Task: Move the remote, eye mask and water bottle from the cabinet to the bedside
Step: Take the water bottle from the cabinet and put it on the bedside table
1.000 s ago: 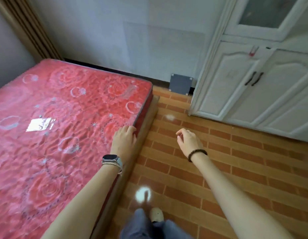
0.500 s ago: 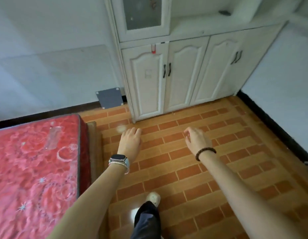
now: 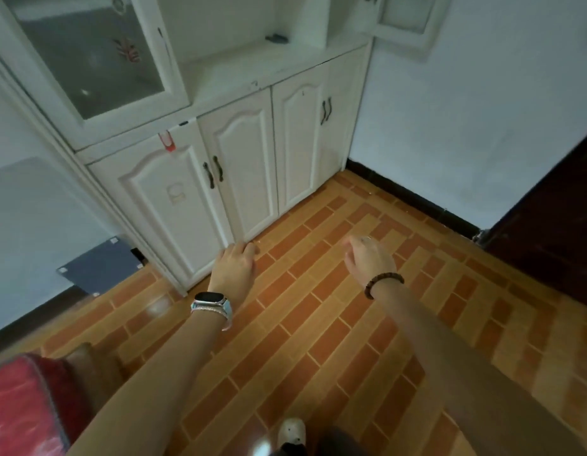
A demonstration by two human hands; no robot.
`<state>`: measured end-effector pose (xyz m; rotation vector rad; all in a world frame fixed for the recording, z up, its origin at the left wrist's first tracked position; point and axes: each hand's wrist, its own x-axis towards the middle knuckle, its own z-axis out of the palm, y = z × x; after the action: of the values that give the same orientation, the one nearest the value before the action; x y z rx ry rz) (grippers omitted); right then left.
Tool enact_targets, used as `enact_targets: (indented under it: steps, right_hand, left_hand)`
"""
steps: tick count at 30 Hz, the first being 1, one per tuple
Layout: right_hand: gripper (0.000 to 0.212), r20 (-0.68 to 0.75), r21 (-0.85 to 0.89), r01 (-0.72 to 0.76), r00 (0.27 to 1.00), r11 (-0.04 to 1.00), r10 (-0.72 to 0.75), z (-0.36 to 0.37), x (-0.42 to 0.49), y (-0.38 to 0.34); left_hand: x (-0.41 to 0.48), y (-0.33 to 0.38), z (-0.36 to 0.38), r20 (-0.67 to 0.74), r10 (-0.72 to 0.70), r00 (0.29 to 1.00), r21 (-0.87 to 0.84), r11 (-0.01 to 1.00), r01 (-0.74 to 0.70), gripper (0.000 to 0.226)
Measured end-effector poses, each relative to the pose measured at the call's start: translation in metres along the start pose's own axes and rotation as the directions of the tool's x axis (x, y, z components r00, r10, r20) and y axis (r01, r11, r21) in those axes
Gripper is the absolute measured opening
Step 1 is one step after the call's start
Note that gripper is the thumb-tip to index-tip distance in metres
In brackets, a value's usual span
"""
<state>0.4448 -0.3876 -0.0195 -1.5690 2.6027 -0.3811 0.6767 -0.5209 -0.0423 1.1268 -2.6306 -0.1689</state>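
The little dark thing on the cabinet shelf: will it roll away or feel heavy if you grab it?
Probably not roll: the dark thing lies low and flat on the white shelf. It looks small, so it is likely light. It is too blurry to tell if it is stiff or floppy.

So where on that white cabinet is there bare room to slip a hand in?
The cabinet ledge lies bare between the glass door and the right-hand upper door, above the lower doors. The only clutter is a small dark object at the niche's back.
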Motion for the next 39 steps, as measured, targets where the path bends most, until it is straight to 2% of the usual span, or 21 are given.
enact_targets:
  steps: [8,14,29,39]
  right_hand:
    - [0.024,-0.052,-0.012,-0.136,0.989,0.991,0.136,-0.014,0.031,0.030]
    - [0.023,-0.072,-0.041,-0.165,0.984,0.985,0.162,-0.027,0.070,0.065]
    - [0.025,-0.134,-0.053,-0.204,0.972,0.978,0.195,-0.086,0.212,0.223]
    - [0.023,-0.157,0.005,-0.221,0.963,0.975,0.219,-0.107,0.300,0.298]
  left_hand:
    - [0.075,0.024,0.019,0.017,0.170,0.985,-0.027,0.985,-0.170,0.021]
    - [0.138,0.046,0.034,-0.015,0.241,0.971,-0.007,0.971,-0.241,0.017]
    - [0.325,0.165,0.080,-0.084,0.278,0.957,0.030,0.961,-0.276,0.021]
    - [0.433,0.220,0.097,-0.146,0.289,0.946,-0.031,0.954,-0.297,0.021]
